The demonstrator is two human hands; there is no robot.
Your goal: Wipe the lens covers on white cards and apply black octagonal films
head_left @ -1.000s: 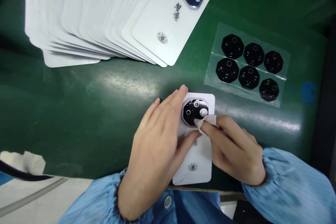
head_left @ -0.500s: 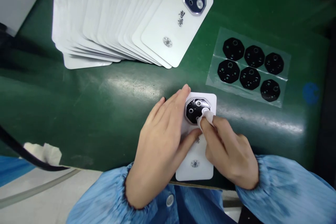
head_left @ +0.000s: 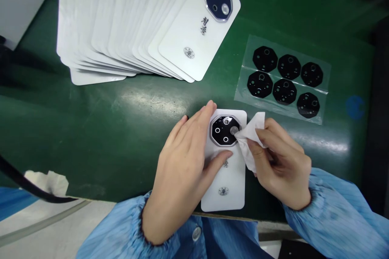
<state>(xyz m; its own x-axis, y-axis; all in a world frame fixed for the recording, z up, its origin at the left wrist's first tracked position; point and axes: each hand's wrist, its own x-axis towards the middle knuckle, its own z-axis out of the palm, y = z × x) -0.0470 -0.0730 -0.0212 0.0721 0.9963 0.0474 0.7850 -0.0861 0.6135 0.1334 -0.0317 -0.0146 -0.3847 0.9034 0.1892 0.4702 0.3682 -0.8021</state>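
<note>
Panel (head_left: 223,202), white and flat, lies before us at the near edge of the green table (head_left: 121,137); our left hand (head_left: 182,166) rests over its left side, fingers straight, thumb out, gripping nothing. Our right hand (head_left: 281,168) pinches a crumpled white cloth (head_left: 251,133), its tip at the panel's black octagonal lens plate (head_left: 225,130). Beyond, right, we spot film (head_left: 264,102) bearing six black octagons (head_left: 289,68); far left, fanned white panels (head_left: 121,28).

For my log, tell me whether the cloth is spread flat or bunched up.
Bunched up: the cloth is pinched in the right hand, creased and narrowing to a tip at the camera panel.
</note>
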